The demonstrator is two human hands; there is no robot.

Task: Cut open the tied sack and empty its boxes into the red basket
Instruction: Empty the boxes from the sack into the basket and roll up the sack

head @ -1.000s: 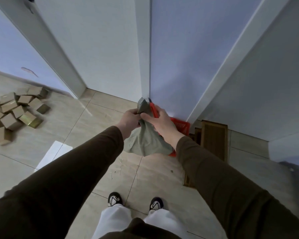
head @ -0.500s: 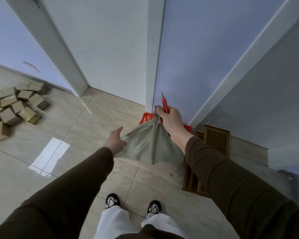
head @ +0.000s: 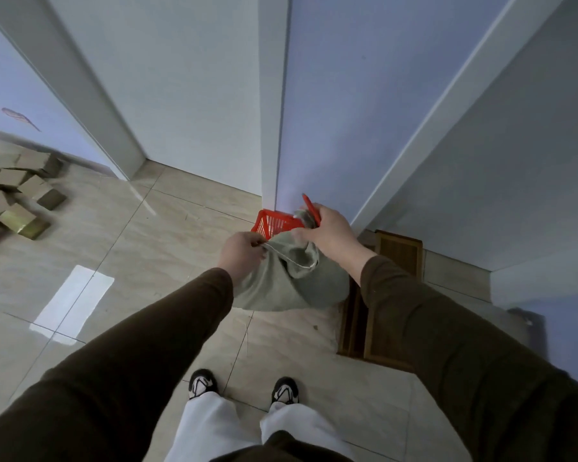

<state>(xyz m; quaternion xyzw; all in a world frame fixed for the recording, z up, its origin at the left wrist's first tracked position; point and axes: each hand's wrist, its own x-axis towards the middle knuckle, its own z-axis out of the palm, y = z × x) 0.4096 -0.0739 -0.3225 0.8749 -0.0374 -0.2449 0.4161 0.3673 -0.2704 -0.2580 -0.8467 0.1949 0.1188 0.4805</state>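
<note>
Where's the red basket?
In the head view the red basket sits on the floor by the wall corner, right of centre, partly hidden behind the sack.

Sack (head: pixel 291 281) covers most of the red basket (head: pixel 274 223); only its 10 o'clock corner shows, contents not visible. Red cutter (head: pixel 311 210) mostly buried in the right hand (head: pixel 331 233), blade state unreadable; left hand (head: pixel 242 250) fingertips hidden in the sack hem. Box pile (head: pixel 14 195) at 9 o'clock is clipped by the frame edge and blurred, so no count.

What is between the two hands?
The sack's bunched top, stretched from left hand to right hand, in the head view.
</note>
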